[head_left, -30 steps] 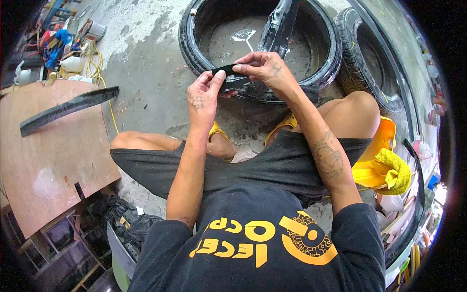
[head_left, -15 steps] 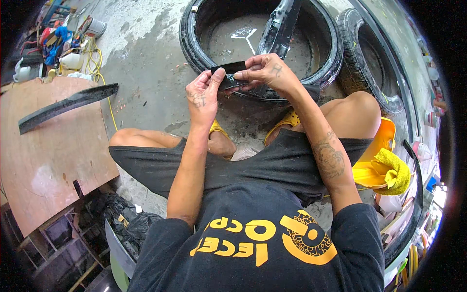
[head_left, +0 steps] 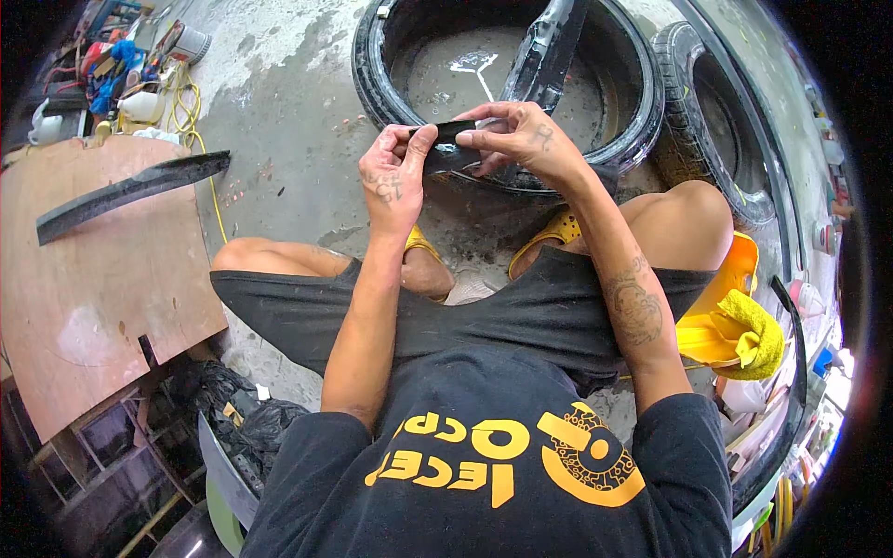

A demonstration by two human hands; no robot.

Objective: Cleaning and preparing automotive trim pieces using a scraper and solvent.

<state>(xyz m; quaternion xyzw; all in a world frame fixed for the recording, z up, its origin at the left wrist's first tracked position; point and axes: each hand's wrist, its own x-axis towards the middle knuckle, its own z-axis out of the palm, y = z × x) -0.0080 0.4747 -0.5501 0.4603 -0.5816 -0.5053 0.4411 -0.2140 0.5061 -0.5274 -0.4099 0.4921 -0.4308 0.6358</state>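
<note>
Between my two hands is a small folded black sheet (head_left: 448, 156), with a wet-looking shine on its face; its exact kind is unclear. My left hand (head_left: 398, 177) pinches its left end with the thumb in front. Closed on the right part is my right hand (head_left: 530, 147), thumb against the face and some fingers hidden behind. Just beyond, a tire (head_left: 370, 88) lies on its side on the floor. Across the tire rests a long black trim piece (head_left: 544, 60) with wet, whitish marks; its lower end is partly hidden behind my right hand.
A wooden board (head_left: 121, 288) on the left carries a curved black strip (head_left: 135, 195). A second tire (head_left: 674, 102) leans at the right. Beside my right knee are a yellow container (head_left: 702, 339) and a yellow cloth (head_left: 761, 339). A yellow cord (head_left: 216, 200) runs along the floor.
The black sheet's upper flap, raised before, now lies lower, and more of its shiny face shows. Both hands have shifted slightly to the right in the picture, still holding it.
</note>
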